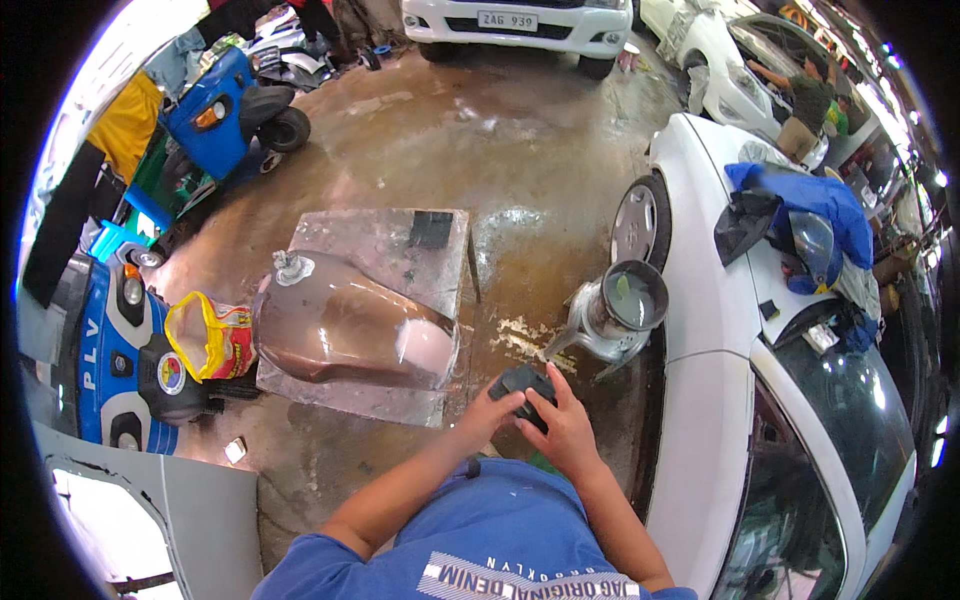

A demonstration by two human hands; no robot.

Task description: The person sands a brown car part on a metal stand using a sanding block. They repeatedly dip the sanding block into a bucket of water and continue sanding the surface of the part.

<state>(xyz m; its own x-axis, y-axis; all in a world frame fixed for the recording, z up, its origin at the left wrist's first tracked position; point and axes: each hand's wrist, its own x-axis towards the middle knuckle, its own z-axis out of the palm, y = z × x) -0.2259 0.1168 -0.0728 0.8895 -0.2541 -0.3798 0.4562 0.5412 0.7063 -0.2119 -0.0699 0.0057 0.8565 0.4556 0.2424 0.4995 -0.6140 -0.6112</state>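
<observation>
Dark block held between both hands, beside a table and a bucket

Nearest, in front of the blue shirt, the left hand (490,412) and the right hand (568,428) meet on a dark block (520,382). Fingers and thumbs of both pinch it from either side, the right forefinger stretched out past it. The block is in the air, just beyond the table's near right corner. Should the grip loosen, it could drop to the floor; wet skin would make that likelier, though whether the hands are wet cannot be told.

Next comes the table (380,235), bearing a brown tank (330,325). Its rounded body might rock or slide under an uneven push, and its left end sits close to the table's edge, near a yellow-and-red bag (205,340).

To the right, an open bucket (635,295) of liquid stands on a metal stand (610,345); a careless elbow could spill it. The gap there is tight, with the white car (700,340) just behind it.

More room lies past the table, where the shiny floor (440,130) runs up to a white truck (515,20); it looks wet, so feet could slip. Far right, a co-worker (808,105) stands by another car.
</observation>
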